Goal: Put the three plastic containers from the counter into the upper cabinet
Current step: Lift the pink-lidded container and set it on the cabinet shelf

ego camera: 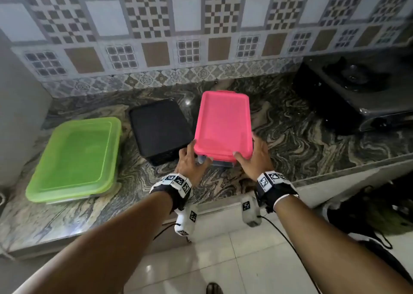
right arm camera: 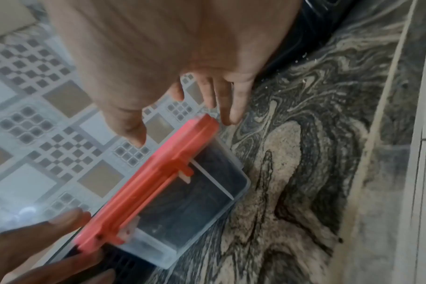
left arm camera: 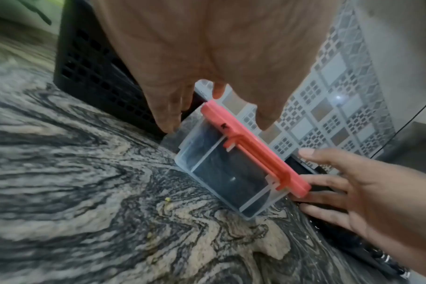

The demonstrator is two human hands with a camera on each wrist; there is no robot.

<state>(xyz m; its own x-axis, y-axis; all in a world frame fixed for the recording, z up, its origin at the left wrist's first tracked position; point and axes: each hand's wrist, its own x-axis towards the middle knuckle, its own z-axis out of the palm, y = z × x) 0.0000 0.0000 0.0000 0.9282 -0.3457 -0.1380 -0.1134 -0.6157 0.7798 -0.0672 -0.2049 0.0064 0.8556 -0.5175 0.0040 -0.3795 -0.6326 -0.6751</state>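
The pink box [ego camera: 223,124] sits between my hands: my left hand [ego camera: 190,162] is at its near left corner with the thumb on the lid edge and fingers reaching under the clear base, and my right hand [ego camera: 254,157] is at its near right corner, thumb on the lid, fingers spread along the side. I cannot tell whether it is off the counter [ego camera: 290,137] yet. The black box [ego camera: 159,126] stands just left of my left hand, touching or nearly touching the pink one, and the green box [ego camera: 76,157] lies farther left.
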